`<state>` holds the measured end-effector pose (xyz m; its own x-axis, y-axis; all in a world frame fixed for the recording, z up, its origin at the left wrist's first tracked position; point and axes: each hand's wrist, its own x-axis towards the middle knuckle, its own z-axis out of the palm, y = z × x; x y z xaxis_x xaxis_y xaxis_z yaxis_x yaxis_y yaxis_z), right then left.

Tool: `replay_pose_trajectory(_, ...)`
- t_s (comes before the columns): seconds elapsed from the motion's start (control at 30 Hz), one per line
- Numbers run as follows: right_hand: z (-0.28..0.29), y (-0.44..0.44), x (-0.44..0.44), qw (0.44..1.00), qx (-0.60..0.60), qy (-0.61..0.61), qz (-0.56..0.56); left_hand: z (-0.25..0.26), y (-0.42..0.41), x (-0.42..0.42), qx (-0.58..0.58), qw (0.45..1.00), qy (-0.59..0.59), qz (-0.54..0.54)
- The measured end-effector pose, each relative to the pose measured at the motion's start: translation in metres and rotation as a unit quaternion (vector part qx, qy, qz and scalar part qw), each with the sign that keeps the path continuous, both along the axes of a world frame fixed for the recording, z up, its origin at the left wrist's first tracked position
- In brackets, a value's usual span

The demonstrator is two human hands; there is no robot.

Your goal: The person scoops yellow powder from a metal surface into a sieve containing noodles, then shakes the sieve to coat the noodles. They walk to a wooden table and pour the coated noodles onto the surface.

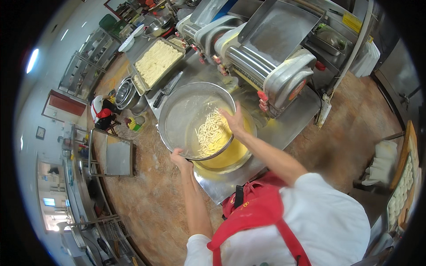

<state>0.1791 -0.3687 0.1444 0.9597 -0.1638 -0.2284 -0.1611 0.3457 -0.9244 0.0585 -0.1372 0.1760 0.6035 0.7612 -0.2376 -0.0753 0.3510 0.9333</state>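
Note:
A large round metal sieve (178, 99) is held tilted in both hands. My left hand (181, 159) grips its near rim at the lower left, and my right hand (234, 121) grips the rim on the right. Pale noodle strands (211, 129) lie in the sieve towards its right side, over yellow flour. Beneath the sieve stands a wide basin (246, 158) holding yellow flour, partly hidden by the sieve. The basin rests on a steel table (286, 136).
Dough sheeting machines (266, 69) stand behind the basin. A tray of noodles (158, 63) and a black-handled knife (168, 89) lie at the back left. Metal bowls (124, 93) are stacked beyond the table. Another person (101, 109) sits at the far left.

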Motion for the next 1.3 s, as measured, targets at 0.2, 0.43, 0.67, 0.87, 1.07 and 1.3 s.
replay_pose_trajectory(0.2, -0.004, -0.021, 0.011, 0.958, 0.133, 0.149, 0.203, 0.028, 0.036, -0.006, -0.059, 0.989, 0.012, -0.132)
replay_pose_trajectory(0.43, 0.011, -0.005, -0.033, 0.979, 0.187, 0.022, 0.077, -0.020, -0.064, -0.019, 0.008, 0.997, -0.034, 0.067)
replay_pose_trajectory(0.67, 0.027, -0.032, -0.007, 0.984, 0.140, 0.095, 0.047, 0.027, 0.014, -0.010, -0.116, 0.991, 0.015, -0.062)
replay_pose_trajectory(0.87, 0.014, -0.032, 0.003, 0.989, 0.117, 0.085, 0.010, 0.041, 0.000, -0.009, -0.150, 0.984, -0.013, -0.094)
replay_pose_trajectory(1.07, 0.009, -0.034, 0.010, 0.989, 0.111, 0.090, 0.047, 0.047, -0.077, 0.016, -0.023, 0.992, 0.125, 0.020)
replay_pose_trajectory(1.3, 0.010, 0.030, -0.004, 0.995, -0.052, -0.032, -0.078, 0.011, -0.064, 0.020, 0.089, 0.990, 0.038, 0.101)
